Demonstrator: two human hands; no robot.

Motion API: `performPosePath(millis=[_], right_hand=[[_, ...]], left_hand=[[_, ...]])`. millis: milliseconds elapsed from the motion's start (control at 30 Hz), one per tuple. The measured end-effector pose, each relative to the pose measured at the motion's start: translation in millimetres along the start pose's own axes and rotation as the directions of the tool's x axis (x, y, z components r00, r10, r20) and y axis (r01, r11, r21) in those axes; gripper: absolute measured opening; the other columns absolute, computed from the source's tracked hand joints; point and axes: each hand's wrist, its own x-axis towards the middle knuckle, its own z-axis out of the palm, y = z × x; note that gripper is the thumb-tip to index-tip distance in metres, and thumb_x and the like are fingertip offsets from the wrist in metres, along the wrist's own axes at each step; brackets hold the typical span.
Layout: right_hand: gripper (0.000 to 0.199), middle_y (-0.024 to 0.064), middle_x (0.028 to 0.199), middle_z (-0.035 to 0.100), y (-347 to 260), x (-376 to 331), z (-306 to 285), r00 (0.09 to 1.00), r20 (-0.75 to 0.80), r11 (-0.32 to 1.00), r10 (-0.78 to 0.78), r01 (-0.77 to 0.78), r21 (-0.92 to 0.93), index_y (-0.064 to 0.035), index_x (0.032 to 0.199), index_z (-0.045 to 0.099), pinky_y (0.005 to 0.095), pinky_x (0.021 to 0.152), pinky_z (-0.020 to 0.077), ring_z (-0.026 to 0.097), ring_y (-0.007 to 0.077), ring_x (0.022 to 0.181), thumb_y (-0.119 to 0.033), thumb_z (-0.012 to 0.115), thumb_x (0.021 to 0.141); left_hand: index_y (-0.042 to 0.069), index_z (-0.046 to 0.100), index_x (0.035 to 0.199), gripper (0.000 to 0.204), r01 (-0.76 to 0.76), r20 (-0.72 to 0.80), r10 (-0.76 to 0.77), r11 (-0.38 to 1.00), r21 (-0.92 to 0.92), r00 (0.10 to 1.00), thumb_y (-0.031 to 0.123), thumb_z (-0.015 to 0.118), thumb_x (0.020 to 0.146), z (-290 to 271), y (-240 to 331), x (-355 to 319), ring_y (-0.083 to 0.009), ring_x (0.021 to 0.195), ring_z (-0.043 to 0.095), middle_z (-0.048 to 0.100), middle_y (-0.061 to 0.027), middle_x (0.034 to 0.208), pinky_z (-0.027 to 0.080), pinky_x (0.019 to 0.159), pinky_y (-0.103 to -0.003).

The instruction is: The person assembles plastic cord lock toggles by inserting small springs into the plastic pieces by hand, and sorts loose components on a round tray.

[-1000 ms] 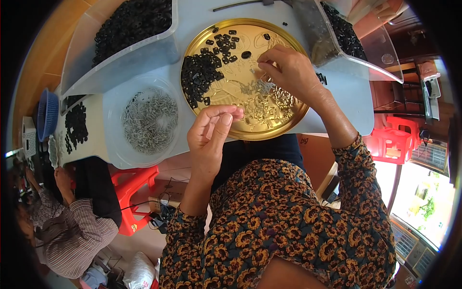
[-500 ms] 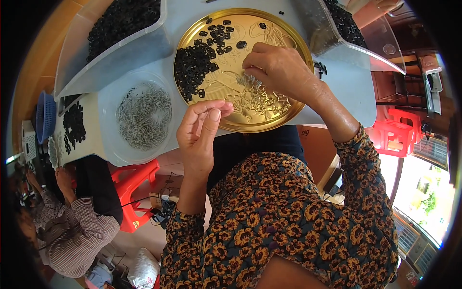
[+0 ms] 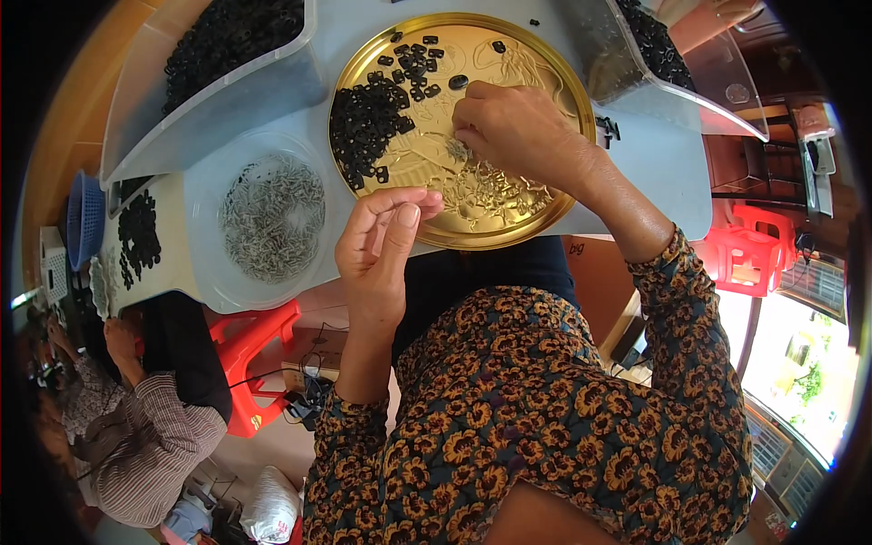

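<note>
1. The right hand lies inside the round gold tray, knuckles up, its grip pinched shut on a small metal piece from the scatter of thin silvery metal pieces on the tray floor.
2. The left hand is raised at the tray's near-left rim, fingers curled, thumb and forefinger pressed together; whether anything sits in that grip cannot be told.
3. A heap of small black parts fills the tray's left side, with strays running toward its far edge. The middle and right of the tray floor show bare gold, near the right hand.
4. The tray's near rim lies at the near edge of the white table, and the person's patterned sleeve crosses that edge on the right.
5. Left of the tray stands a clear round bowl of silvery metal pieces, just beside the tray's rim and close to the table's near edge.
6. Beyond the bowl a clear bin of black parts sits tight against the tray's far-left side. Another clear bin crowds the far right.
7. Bare table shows only to the tray's right.
8. Below the table edge stand red plastic stools, and another person in a striped sleeve sits at lower left.
</note>
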Motion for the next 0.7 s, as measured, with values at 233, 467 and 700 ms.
performPosePath(millis=[233,467,700], right_hand=[[0.016,0.0099,0.084,0.065,-3,14,3,1.0,-0.025,0.999,0.003,-0.005,-0.049,-0.0046,0.083,0.065,0.043,0.067,0.0545,0.067,0.031,0.073,-0.02,0.063,0.087],[0.01,0.0098,0.086,0.068,22,3,-6,0.967,-0.241,0.993,0.086,-0.062,0.105,-0.0058,0.088,0.065,0.0401,0.069,0.0533,0.067,0.0309,0.077,-0.015,0.066,0.086],[0.011,0.0072,0.085,0.067,23,-6,-19,0.963,-0.266,0.986,0.042,0.003,0.168,-0.0075,0.083,0.066,0.0438,0.07,0.0539,0.067,0.0317,0.079,-0.018,0.063,0.085]], left_hand=[[-0.004,0.061,0.115,0.018,0.015,-0.002,-0.015,1.0,-0.02,1.0,0.004,0.054,0.101,2,3,2,-0.0191,0.101,0.066,0.069,-0.0137,0.106,0.052,0.095,-0.033],[-0.004,0.061,0.115,0.018,0.04,0.02,-0.04,0.999,-0.022,0.999,0.005,0.055,0.101,2,3,1,-0.019,0.101,0.066,0.069,-0.0131,0.106,0.051,0.095,-0.032],[-0.004,0.061,0.115,0.018,0.041,-0.001,-0.041,0.999,0.023,0.999,0.006,0.054,0.101,1,5,1,-0.0211,0.099,0.066,0.069,-0.0147,0.106,0.052,0.094,-0.035]])
